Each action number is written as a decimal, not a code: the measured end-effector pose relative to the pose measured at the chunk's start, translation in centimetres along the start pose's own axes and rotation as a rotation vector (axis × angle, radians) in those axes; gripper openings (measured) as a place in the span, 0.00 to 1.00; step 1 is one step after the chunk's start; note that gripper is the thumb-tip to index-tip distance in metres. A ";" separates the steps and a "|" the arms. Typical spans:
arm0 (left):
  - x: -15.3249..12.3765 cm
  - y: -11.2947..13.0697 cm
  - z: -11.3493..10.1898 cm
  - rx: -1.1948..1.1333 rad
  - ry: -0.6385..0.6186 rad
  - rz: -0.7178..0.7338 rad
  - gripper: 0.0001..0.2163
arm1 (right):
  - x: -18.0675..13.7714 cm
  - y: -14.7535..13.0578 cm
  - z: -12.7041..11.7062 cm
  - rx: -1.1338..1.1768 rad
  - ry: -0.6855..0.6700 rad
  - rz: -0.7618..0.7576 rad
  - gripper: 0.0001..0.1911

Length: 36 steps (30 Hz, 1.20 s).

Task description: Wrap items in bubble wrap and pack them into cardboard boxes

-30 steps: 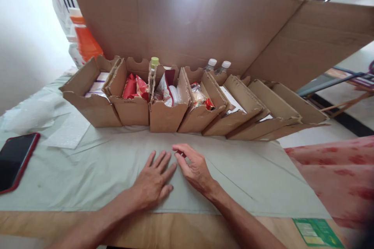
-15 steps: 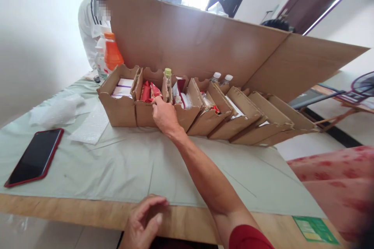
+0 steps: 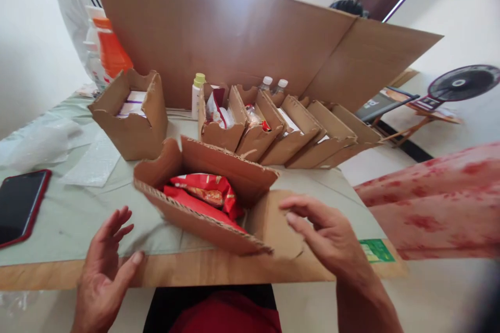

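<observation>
A cardboard bin (image 3: 203, 221) lies tipped on its side near the table's front edge, red snack packets (image 3: 207, 192) showing inside it. My right hand (image 3: 326, 234) is at the bin's right end, fingers curled and thumb apart, close to the cardboard flap; whether it touches is unclear. My left hand (image 3: 105, 265) hovers open to the left of the bin, fingers spread, holding nothing. Behind stands a row of cardboard bins (image 3: 273, 132) with packets and bottles, and a separate bin (image 3: 130, 114) at the left with a gap between them.
A large cardboard sheet (image 3: 234, 31) stands behind the bins. A red-cased phone (image 3: 19, 205) lies at the left on the green cloth (image 3: 78, 208), near bubble wrap (image 3: 42, 140). An orange bottle (image 3: 111, 52) and another person's white sleeve (image 3: 72, 5) are at the back left. A fan (image 3: 463, 83) stands right.
The bin with red packets has come out of the row and now lies tipped near the front edge. My right hand came back from the row; my left hand opened.
</observation>
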<state>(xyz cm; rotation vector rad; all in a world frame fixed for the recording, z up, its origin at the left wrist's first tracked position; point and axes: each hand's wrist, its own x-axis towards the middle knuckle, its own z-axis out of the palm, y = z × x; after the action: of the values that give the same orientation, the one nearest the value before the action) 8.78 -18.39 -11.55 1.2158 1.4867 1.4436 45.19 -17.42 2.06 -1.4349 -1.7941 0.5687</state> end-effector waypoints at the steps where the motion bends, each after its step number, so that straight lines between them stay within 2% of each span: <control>1: 0.0 -0.2 0.5 0.014 -0.038 -0.007 0.38 | -0.9 1.3 -0.8 0.051 0.111 0.056 0.14; 2: 0.0 -0.5 1.1 0.036 -0.067 -0.030 0.40 | -1.9 2.6 -1.3 0.106 0.186 0.101 0.22; 3: -0.1 -0.8 1.5 0.061 -0.093 -0.059 0.41 | -3.0 3.7 -1.4 0.159 0.206 0.135 0.30; 5: -0.3 -1.6 2.2 0.113 -0.129 -0.103 0.42 | -5.1 5.3 -0.5 0.223 0.102 0.179 0.42; 7: -0.4 -2.1 2.8 0.166 -0.176 -0.135 0.40 | -6.6 6.1 1.5 0.197 -0.039 0.206 0.46; 8: -0.4 -2.1 3.1 0.183 -0.197 -0.145 0.38 | -7.0 6.3 2.6 0.155 -0.074 0.212 0.45; 10: 0.0 -1.5 4.1 0.188 -0.231 -0.139 0.35 | -6.5 6.5 4.5 0.059 -0.062 0.208 0.36; 13: 1.8 0.2 6.5 0.152 -0.287 -0.056 0.28 | -3.4 7.4 5.6 -0.004 0.069 0.193 0.18; 15: 3.7 1.0 8.6 0.136 -0.331 0.000 0.26 | -0.8 8.8 5.5 -0.001 0.163 0.173 0.12; 18: 6.0 0.5 10.7 0.185 -0.331 0.041 0.26 | 1.0 11.3 5.9 -0.018 0.217 0.177 0.14; 20: 6.1 -1.0 11.0 0.284 -0.313 0.083 0.27 | 0.4 12.9 6.8 -0.067 0.198 0.210 0.21; 24: 3.0 -3.8 10.6 0.572 -0.331 0.308 0.28 | -2.8 15.5 8.3 -0.196 0.180 0.251 0.30; 27: 0.3 -3.4 10.1 0.751 -0.379 0.396 0.30 | -3.7 16.1 8.6 -0.225 0.178 0.238 0.27; 30: -0.8 -1.3 8.1 0.763 -0.579 0.386 0.29 | -3.5 16.0 8.6 -0.226 0.145 0.223 0.21; 32: -0.1 0.0 5.4 0.662 -0.763 0.362 0.26 | -3.3 15.9 8.4 -0.219 0.109 0.240 0.20; 33: 0.7 0.4 3.8 0.617 -0.793 0.351 0.24 | -3.2 15.9 8.3 -0.217 0.100 0.248 0.20; 34: 2.0 0.6 2.0 0.595 -0.758 0.346 0.22 | -3.1 15.8 8.2 -0.217 0.096 0.250 0.21; 35: 3.5 0.6 0.2 0.619 -0.635 0.342 0.19 | -3.0 15.8 8.1 -0.221 0.097 0.248 0.21; 36: 5.3 0.4 -1.5 0.695 -0.431 0.355 0.18 | -2.9 15.8 8.1 -0.228 0.100 0.240 0.21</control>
<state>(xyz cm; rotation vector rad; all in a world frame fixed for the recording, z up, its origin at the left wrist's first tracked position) 5.88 -13.82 -10.40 2.1431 1.5514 0.7733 48.91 -15.03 -15.42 -1.8186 -1.6610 0.4125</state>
